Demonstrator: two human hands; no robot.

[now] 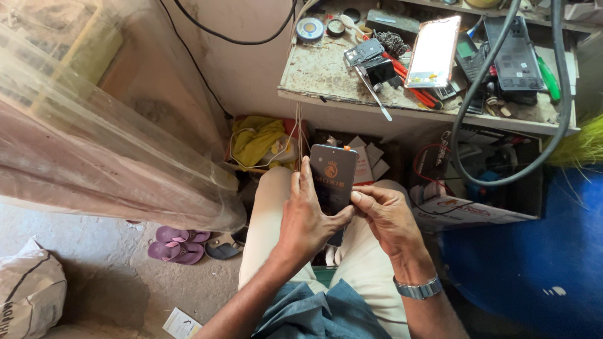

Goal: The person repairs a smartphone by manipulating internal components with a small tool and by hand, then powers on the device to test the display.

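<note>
The left hand point(306, 216) and right hand point(383, 213) gripped a dark phone point(333, 177), hiding its lower end; open space lay above them, below the workbench point(326, 78) edge.

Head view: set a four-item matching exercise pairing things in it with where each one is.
Things:
1. dark phone
2. purple sandals
3. yellow cloth
4. wristwatch

Places:
A. on the right wrist
B. on the floor, beside the clear plastic sheet
C. held between the left hand and the right hand, over the lap
D. in a box under the workbench

Pairs: 1-C, 2-B, 3-D, 4-A
</note>
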